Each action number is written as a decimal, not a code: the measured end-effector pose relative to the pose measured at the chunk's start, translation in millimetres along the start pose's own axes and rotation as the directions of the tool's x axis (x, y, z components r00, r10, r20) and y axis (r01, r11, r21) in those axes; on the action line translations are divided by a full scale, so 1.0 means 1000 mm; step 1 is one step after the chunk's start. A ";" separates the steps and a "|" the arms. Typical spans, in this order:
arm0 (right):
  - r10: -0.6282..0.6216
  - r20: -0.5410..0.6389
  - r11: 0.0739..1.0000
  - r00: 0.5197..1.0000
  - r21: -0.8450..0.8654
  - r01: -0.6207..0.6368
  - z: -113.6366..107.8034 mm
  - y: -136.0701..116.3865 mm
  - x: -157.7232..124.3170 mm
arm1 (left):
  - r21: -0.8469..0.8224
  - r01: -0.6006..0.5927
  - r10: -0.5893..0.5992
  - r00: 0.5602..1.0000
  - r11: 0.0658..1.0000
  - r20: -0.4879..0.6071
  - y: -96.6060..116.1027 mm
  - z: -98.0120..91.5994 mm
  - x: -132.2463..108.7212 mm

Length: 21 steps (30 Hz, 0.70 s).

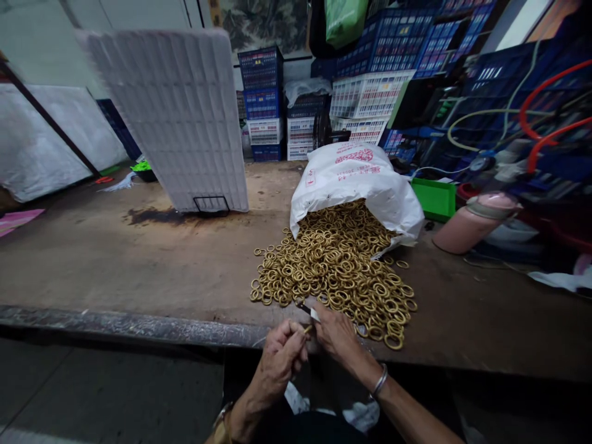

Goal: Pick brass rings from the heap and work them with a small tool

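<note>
In front of the table's near edge, my left hand (pixel 281 356) is closed in a pinch on a gold ring (pixel 308 330), of which only a small part shows. Just to its right, my right hand (pixel 335 333) is wrapped round a small knife-like tool (pixel 304 307). The tool's dark, narrow end points up and left, and a bit of white shows by the fingers; its exact kind is unclear. Beyond both hands spreads a heap of gold rings (pixel 333 265). They spill from the open mouth of a white sack (pixel 351 169) with red print, lying on its side.
A white ribbed panel (pixel 180 117) stands upright on a black wire stand (pixel 210 203) on the wooden table (pixel 115 265). To the right are a green tray (pixel 432 198) and a pink bottle (pixel 476 222). Stacked blue and white crates (pixel 263 105) line the back.
</note>
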State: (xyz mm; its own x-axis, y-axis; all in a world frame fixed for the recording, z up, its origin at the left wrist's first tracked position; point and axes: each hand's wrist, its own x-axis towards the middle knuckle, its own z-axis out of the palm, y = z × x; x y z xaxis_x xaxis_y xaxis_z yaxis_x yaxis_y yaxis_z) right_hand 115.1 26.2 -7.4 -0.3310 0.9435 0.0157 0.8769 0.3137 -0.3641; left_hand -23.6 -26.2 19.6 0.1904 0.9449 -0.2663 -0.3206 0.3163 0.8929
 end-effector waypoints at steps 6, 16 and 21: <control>0.017 -0.089 1.000 0.996 -0.007 -0.018 0.001 -0.018 0.014 | -0.277 0.050 -0.042 0.999 0.959 0.034 0.000 -0.009 -0.001; 0.047 -0.061 0.992 0.997 -0.112 -0.054 0.005 -0.018 0.023 | -0.496 0.174 -0.179 0.983 0.851 0.038 0.004 -0.021 0.001; 0.038 -0.083 0.996 0.996 0.089 -0.031 -0.001 -0.008 0.023 | -0.515 0.159 -0.182 0.983 0.842 0.007 0.004 -0.023 0.003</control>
State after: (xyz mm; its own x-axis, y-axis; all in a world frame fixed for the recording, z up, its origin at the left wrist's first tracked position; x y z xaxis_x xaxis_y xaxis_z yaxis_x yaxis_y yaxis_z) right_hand 101.0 45.3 -3.0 -0.2669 0.9605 0.0791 0.8524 0.2735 -0.4455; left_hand -45.7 -20.2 14.1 0.2518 0.8711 -0.4215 -0.7177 0.4603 0.5225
